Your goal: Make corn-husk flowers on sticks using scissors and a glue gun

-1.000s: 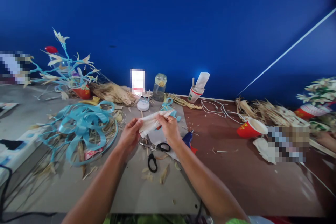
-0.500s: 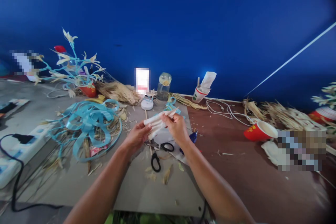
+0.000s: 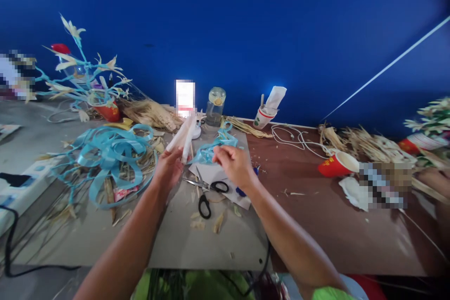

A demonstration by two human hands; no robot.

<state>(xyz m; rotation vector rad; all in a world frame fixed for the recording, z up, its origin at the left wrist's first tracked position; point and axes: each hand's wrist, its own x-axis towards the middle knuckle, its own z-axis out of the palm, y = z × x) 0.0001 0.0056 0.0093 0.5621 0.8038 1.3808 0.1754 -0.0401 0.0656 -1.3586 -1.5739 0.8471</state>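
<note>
My left hand point(image 3: 168, 167) is closed round a bundle of pale husk strips point(image 3: 183, 137) that points up and away from me. My right hand point(image 3: 232, 163) is a little to the right, fingers curled in a pinch beside a light blue ribbon point(image 3: 211, 149); whether it grips the ribbon I cannot tell. Below both hands, black-handled scissors point(image 3: 206, 194) lie on a white sheet point(image 3: 214, 176) on the grey board point(image 3: 197, 239).
A tangle of blue ribbon point(image 3: 108, 159) lies at the left, a husk-flower branch in a red cup point(image 3: 107, 111) behind it. A glass jar point(image 3: 214, 105), a paper cup point(image 3: 262, 124), white cable point(image 3: 295, 138) and a tipped red cup point(image 3: 335, 165) stand further off. Dry husks point(image 3: 365, 150) are piled at the right.
My right hand has let go of the husk bundle and moved right. My left hand has turned the bundle from lying across to pointing upward.
</note>
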